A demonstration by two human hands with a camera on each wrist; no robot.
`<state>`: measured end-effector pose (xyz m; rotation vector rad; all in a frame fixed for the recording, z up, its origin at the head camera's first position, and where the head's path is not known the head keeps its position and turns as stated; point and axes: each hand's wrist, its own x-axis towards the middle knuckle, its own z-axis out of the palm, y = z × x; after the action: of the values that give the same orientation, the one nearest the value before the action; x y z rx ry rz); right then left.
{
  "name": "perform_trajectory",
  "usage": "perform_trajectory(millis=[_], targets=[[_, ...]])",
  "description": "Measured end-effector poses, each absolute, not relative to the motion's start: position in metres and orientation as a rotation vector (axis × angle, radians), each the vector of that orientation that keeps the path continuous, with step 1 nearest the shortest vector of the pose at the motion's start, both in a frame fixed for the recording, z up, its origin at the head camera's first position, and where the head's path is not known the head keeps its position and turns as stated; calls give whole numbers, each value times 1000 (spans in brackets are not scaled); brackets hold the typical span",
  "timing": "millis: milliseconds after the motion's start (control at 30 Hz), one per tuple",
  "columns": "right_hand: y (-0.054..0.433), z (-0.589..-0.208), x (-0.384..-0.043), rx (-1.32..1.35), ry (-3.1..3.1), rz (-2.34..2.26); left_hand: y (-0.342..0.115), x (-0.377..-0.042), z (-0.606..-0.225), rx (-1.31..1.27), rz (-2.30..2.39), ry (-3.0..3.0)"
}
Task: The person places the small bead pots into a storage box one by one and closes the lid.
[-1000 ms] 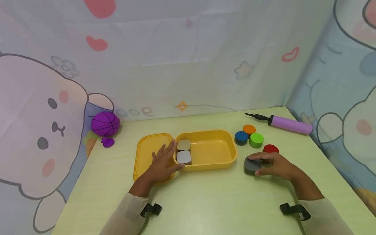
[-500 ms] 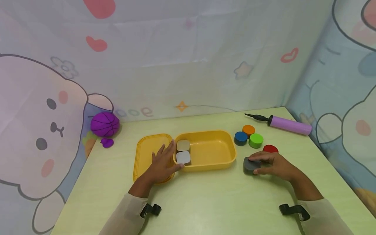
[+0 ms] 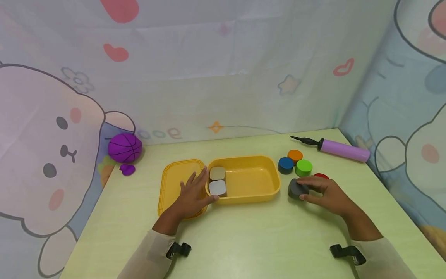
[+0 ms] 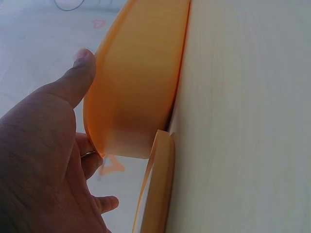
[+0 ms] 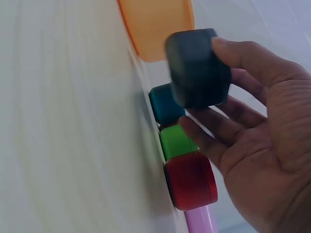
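Note:
My right hand (image 3: 329,195) pinches a dark grey rounded-square block (image 3: 297,190) between thumb and fingers. In the right wrist view the block (image 5: 197,68) hangs off the table surface. My left hand (image 3: 191,195) lies with spread fingers at the left end of a yellow rectangular container (image 3: 251,198), touching its rim, above a flat yellow lid (image 3: 170,186). In the left wrist view the thumb lies against the container's wall (image 4: 136,87). Inside the container, at the left, sit a beige block (image 3: 217,173) and a white block (image 3: 217,187).
Beyond my right hand stand small round pieces: blue (image 3: 285,165), orange (image 3: 295,155), green (image 3: 304,167) and a partly hidden red one (image 3: 321,176). A purple hand pump (image 3: 343,150) lies at the back right. A purple ball (image 3: 124,148) and small purple duck (image 3: 127,169) sit at the left.
My right hand has raised the dark grey block off the table, moving slightly away from me; the hand now covers more of the red piece. The left hand stays put.

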<state>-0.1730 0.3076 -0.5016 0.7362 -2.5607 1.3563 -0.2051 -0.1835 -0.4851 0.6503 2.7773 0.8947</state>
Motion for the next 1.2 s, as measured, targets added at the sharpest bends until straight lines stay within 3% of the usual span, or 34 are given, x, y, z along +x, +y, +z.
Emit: perform_trajectory(millis=[500, 833, 1200], targets=[[297, -476, -184, 745, -2343, 1366, -181, -204, -481, 642, 896, 2772], [270, -470, -204, 872, -2319, 1377, -182, -203, -482, 635, 883, 2779], [236, -457, -223, 780, -2376, 1382, -183, -203, -483, 640, 905, 2767]])
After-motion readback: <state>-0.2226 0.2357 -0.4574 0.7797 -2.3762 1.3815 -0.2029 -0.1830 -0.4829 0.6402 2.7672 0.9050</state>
